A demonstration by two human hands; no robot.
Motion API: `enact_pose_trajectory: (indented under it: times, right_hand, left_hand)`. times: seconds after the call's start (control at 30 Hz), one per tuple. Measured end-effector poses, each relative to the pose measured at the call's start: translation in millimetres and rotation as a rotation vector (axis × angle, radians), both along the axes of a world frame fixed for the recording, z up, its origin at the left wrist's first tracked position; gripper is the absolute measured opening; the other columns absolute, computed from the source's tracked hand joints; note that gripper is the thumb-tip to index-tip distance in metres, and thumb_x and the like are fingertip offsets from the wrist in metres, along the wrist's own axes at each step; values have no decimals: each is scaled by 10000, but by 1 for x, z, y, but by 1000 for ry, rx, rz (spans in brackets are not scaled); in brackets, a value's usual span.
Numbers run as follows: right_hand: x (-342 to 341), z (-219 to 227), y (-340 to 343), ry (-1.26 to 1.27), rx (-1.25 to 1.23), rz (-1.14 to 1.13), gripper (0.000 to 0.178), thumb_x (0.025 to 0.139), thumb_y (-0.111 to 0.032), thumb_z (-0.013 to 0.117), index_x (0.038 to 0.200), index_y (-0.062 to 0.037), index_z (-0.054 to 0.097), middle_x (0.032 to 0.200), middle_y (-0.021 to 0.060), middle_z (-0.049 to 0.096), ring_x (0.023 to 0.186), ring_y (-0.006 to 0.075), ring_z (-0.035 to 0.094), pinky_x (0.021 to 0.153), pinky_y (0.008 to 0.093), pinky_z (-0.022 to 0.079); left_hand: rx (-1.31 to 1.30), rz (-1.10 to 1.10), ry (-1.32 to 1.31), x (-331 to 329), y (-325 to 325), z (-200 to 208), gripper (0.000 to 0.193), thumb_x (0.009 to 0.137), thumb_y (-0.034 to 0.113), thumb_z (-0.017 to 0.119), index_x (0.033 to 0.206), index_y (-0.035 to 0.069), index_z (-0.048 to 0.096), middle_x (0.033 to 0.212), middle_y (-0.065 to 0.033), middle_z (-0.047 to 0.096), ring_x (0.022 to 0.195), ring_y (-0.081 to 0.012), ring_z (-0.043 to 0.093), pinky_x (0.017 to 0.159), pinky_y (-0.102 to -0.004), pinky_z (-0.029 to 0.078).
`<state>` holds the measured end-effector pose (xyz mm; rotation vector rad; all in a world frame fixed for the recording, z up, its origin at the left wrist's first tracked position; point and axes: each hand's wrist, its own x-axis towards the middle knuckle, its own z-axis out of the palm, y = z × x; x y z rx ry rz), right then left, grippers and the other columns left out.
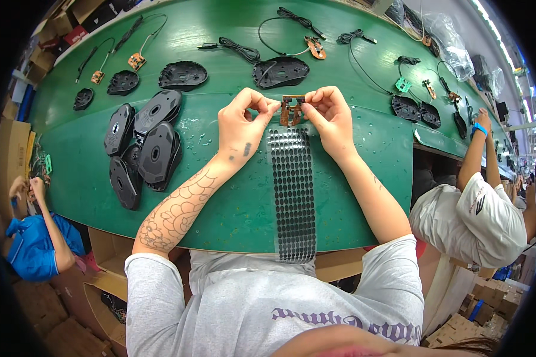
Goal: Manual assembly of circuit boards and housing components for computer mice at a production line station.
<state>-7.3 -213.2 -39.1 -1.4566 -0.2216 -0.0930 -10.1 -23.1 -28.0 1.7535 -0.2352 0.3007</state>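
Observation:
Fingers of my left hand [243, 122] and my right hand [332, 122] pinch a small orange-brown circuit board [291, 114] by its two sides, above the green table. Both hands are closed, with the board upright between the fingertips. Just below it, a clear sheet with rows of black oval stickers [293, 190] runs toward me and hangs past the near table edge. Beyond my hands lies a black mouse shell [281, 72], its inside facing up. A circuit board with a black cable [315, 47] rests behind that shell.
Several black mouse bottoms [159, 149] are piled left of my arm. Other shells [183, 75] and cabled boards [137, 61] line the far side of the green table [220, 208]. Co-workers sit at the left [39, 244] and right [470, 220]. A cardboard box [104, 297] is below.

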Motion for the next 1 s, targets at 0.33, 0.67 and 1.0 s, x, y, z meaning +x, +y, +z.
enact_pose_trajectory:
  times: [0.33, 0.67, 1.0]
  right_hand:
    - [-1, 0, 2, -13, 19, 27, 209, 851, 62, 621, 956, -42, 474, 1004, 82, 594, 861, 127, 569, 795, 241, 492]
    - [-2, -4, 4, -58, -40, -11, 187, 854, 39, 624, 940, -39, 478, 952, 60, 615, 803, 107, 570, 754, 220, 487]
    - [-5, 0, 7, -67, -18, 58, 198, 849, 44, 627, 929, -39, 467, 936, 70, 628, 805, 116, 588, 765, 235, 503]
  left_hand:
    - [27, 19, -54, 0, -1, -5, 223, 795, 12, 722, 702, 78, 531, 730, 32, 665, 587, -43, 453, 538, -183, 350]
    - [43, -20, -21, 0, 1, -6, 214, 819, 25, 705, 739, 85, 515, 786, 13, 682, 625, -49, 475, 579, -184, 357]
    - [-123, -134, 5, 1, -4, -9, 133, 799, -60, 603, 829, 65, 569, 828, 5, 660, 656, -54, 522, 540, -185, 377]
